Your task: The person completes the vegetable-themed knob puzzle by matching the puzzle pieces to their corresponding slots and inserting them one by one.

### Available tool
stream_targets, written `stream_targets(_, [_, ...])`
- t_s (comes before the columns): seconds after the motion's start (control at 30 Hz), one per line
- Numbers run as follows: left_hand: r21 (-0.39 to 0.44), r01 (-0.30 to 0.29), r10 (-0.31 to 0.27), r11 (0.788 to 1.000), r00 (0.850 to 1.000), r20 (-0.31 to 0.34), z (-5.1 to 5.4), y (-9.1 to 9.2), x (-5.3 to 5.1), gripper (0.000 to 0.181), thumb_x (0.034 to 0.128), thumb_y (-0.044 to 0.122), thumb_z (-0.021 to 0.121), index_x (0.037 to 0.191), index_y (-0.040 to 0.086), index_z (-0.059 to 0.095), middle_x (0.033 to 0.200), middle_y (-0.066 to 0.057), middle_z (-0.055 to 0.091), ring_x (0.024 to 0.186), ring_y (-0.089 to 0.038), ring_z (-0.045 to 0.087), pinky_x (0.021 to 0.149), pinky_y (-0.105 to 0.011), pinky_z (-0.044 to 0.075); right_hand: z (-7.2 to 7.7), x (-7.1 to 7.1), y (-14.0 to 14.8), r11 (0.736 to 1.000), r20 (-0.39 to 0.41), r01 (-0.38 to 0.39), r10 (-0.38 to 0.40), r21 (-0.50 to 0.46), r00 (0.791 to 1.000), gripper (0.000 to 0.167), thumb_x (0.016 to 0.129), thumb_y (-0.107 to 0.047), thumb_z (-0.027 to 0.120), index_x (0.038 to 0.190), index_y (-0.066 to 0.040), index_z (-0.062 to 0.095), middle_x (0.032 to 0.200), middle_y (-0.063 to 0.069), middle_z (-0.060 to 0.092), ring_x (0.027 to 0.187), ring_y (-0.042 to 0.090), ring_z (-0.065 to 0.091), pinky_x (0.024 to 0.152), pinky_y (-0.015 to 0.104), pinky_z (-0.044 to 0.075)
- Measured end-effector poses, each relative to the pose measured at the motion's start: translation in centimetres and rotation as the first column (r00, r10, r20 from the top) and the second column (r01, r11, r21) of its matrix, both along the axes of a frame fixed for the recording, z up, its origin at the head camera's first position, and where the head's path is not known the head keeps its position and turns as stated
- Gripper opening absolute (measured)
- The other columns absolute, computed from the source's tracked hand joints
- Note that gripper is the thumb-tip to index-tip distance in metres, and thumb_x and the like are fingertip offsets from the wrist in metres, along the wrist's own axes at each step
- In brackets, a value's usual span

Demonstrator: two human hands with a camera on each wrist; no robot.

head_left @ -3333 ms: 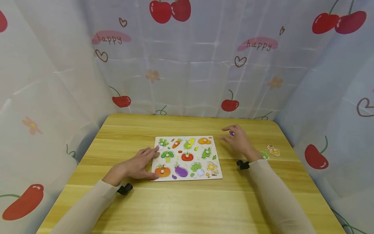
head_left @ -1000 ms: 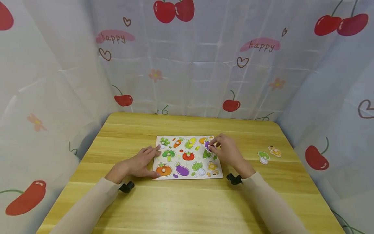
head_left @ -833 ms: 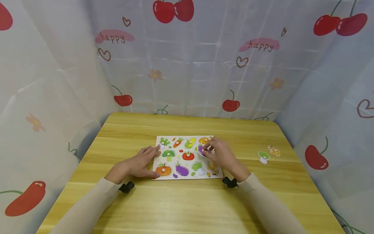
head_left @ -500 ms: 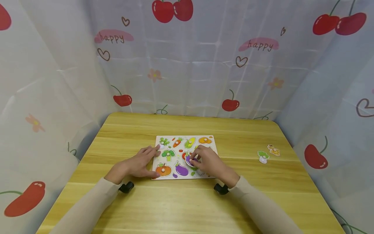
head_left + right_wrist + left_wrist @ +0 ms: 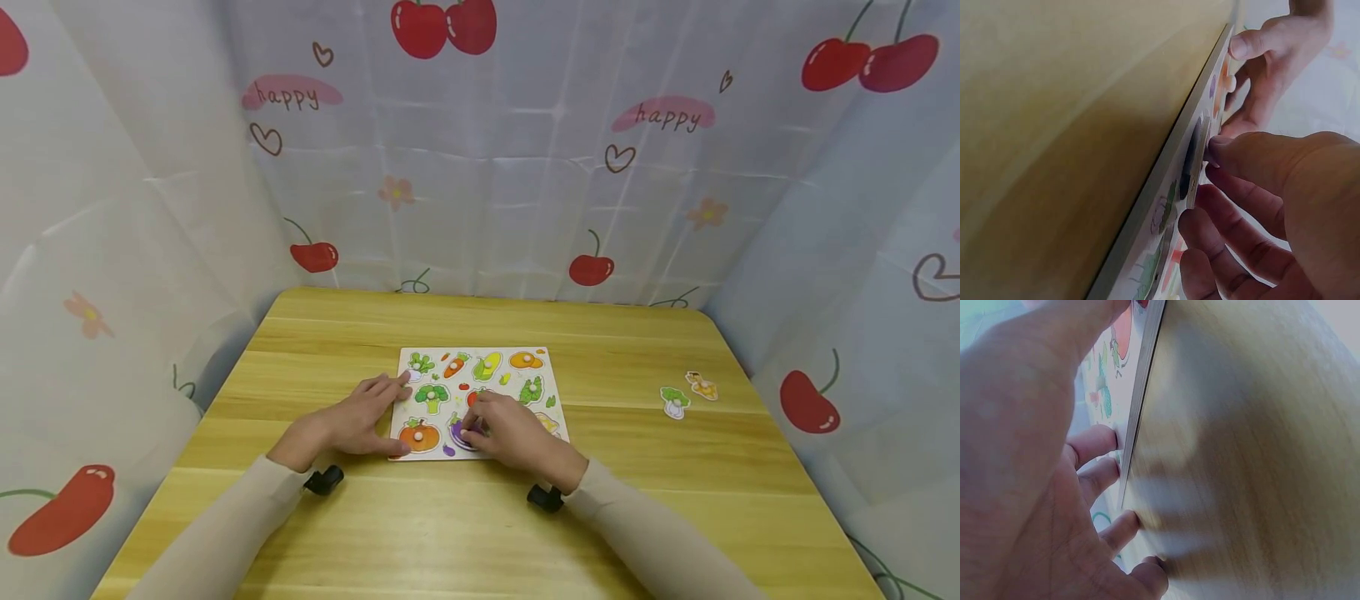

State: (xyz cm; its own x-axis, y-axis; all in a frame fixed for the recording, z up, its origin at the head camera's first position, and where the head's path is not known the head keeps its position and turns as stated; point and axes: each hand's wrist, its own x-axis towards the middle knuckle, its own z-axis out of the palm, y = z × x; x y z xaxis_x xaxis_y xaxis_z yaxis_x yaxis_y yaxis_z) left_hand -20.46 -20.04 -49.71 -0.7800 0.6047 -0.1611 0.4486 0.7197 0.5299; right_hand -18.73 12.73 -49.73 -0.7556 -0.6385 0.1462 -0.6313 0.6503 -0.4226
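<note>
A white vegetable puzzle board (image 5: pixel 463 417) lies on the wooden table. My left hand (image 5: pixel 358 421) rests on its left edge, fingers spread and thumb near the pumpkin piece (image 5: pixel 411 439). In the left wrist view, two fingertips touch the board's edge and two reach the table. With thumb and fingers my right hand (image 5: pixel 513 433) pinches the knob of the purple eggplant piece (image 5: pixel 459 435), over the eggplant slot in the front row. The right wrist view shows the eggplant piece (image 5: pixel 1200 164) slightly tilted, not flush with the board. My right hand hides the cabbage slot.
A cabbage piece (image 5: pixel 675 403) and a mushroom piece (image 5: pixel 702 386) lie on the table (image 5: pixel 450 533) to the right of the board. Broccoli (image 5: pixel 432 398), carrot (image 5: pixel 454 365) and several other knobbed pieces sit in the board. A cherry-print curtain (image 5: pixel 480 192) surrounds the table.
My right hand has picked up the eggplant piece from the table right of the board and carried it left and nearer, to the eggplant slot. My left hand has stayed on the board.
</note>
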Motion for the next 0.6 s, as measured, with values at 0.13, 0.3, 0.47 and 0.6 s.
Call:
stream_targets(0.13, [-0.004, -0.002, 0.002, 1.0, 1.0, 0.0, -0.04, -0.01, -0.01, 0.105, 0.1032, 0.056, 0.087, 0.177, 0.0, 0.038, 0.195, -0.023, 0.019, 0.177, -0.064, 0.016, 0.139, -0.084, 0.025, -0.01, 0.13, -0.31, 1.0, -0.003, 0.004, -0.004, 0.007, 1.0, 0.006, 0.106, -0.019, 0.089, 0.107, -0.014, 0.085, 0.104, -0.003, 0.075, 0.092, 0.011, 0.069, 0.081, 0.026, 0.06])
stream_targets(0.3, [-0.007, -0.001, 0.001, 1.0, 1.0, -0.003, 0.02, 0.02, -0.01, 0.105, 0.1033, 0.057, 0.087, 0.177, 0.0, 0.039, 0.195, -0.023, 0.019, 0.176, -0.064, 0.016, 0.139, -0.084, 0.025, -0.05, 0.15, -0.45, 1.0, -0.008, 0.007, -0.007, 0.007, 1.0, 0.007, 0.106, -0.02, 0.089, 0.107, -0.014, 0.086, 0.104, -0.003, 0.076, 0.092, 0.01, 0.067, 0.081, 0.026, 0.059])
stream_targets(0.47, [-0.011, -0.004, 0.004, 1.0, 1.0, 0.002, -0.02, -0.01, -0.01, 0.106, 0.1032, 0.058, 0.086, 0.178, 0.0, 0.038, 0.195, -0.022, 0.018, 0.177, -0.064, 0.015, 0.14, -0.084, 0.024, -0.34, 0.09, -0.57, 1.0, -0.012, 0.013, -0.013, 0.016, 1.0, 0.008, 0.106, -0.022, 0.089, 0.106, -0.015, 0.085, 0.103, -0.004, 0.074, 0.092, 0.008, 0.065, 0.081, 0.025, 0.059])
stream_targets(0.6, [-0.01, -0.004, 0.004, 1.0, 1.0, 0.005, -0.05, -0.03, 0.03, 0.105, 0.1032, 0.058, 0.086, 0.178, 0.0, 0.039, 0.195, -0.022, 0.018, 0.177, -0.063, 0.015, 0.139, -0.084, 0.024, -0.46, 0.12, -0.65, 0.999, -0.004, 0.025, -0.025, 0.02, 1.0, 0.009, 0.107, -0.024, 0.089, 0.106, -0.015, 0.085, 0.102, -0.005, 0.072, 0.093, 0.007, 0.065, 0.082, 0.024, 0.059])
